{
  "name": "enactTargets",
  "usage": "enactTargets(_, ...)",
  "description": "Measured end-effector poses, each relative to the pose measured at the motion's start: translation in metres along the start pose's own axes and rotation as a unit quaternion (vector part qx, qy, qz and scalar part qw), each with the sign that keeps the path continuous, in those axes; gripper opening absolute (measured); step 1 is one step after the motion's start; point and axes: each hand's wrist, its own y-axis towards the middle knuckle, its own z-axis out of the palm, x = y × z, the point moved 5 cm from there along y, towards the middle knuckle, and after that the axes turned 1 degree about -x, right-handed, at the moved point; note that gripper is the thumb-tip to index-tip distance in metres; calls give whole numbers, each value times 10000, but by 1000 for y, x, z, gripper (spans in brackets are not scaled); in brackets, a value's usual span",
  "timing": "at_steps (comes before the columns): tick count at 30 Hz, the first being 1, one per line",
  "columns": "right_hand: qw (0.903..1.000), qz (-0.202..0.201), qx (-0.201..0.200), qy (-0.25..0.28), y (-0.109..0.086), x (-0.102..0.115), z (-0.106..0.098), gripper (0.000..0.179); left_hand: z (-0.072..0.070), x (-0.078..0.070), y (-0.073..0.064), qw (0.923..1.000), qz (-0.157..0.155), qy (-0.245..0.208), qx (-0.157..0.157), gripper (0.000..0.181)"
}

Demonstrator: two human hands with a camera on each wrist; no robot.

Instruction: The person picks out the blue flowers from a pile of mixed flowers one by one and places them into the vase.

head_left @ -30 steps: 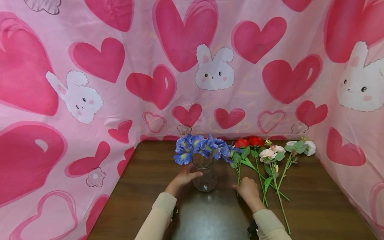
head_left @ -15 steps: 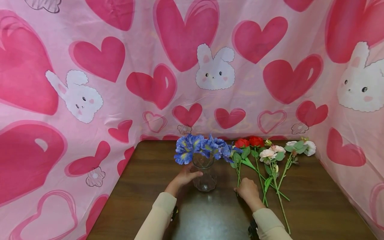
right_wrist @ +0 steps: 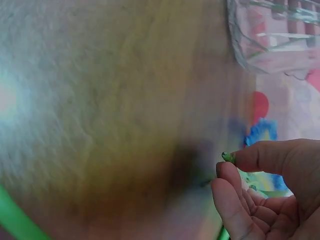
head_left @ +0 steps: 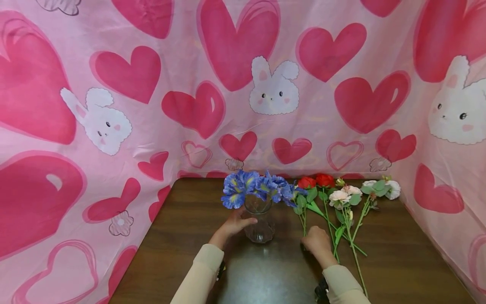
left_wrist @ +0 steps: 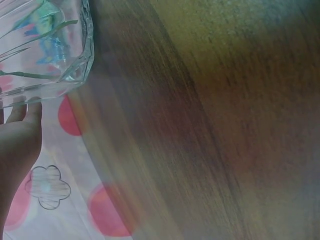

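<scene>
In the head view, a clear glass vase [head_left: 260, 228] stands upright on the table with blue irises [head_left: 243, 185] spreading over its rim. My left hand [head_left: 232, 224] holds the vase's left side, thumb across the front; its fingertips touch the glass in the left wrist view. Green stems show through the vase wall [left_wrist: 82, 55]. To the right of the vase, my right hand [head_left: 318, 242] pinches the lower end of a leafy stem, apparently that of the left red rose [head_left: 306, 182]. The cut stem end [right_wrist: 228, 157] pokes out between thumb and finger in the right wrist view.
Another red rose [head_left: 325, 180], pale pink flowers [head_left: 339, 197] and white flowers [head_left: 392, 189] lie on the right of the wooden table [head_left: 182, 236], their stems crossing. A pink heart-and-rabbit cloth [head_left: 228, 114] encloses the back and sides.
My right hand has shifted slightly to the right with the stem end between its fingers. The left hand and vase stay in place; the head view has tilted a little.
</scene>
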Motion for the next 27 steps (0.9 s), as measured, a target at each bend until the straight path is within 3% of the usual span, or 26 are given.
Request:
enactTargets(7, 9994, -59, -187, -296, 1, -1, -27, 31, 0, -1, -1, 10000, -27, -24, 18, 54)
enactTargets(15, 9974, 270, -153, -643, 3, -21, -43, 30, 0, 0, -1, 9999, -65, -134, 85, 57)
enactTargets(22, 9967, 308, -112, -736, 0, -33, -39, 27, 1, 33, 11, 9998, -59, -187, -8, 57)
enactTargets(27, 9969, 178, -212, -733, -1, -35, -38, 25, 1, 36, 12, 9999, -40, -90, -108, 57)
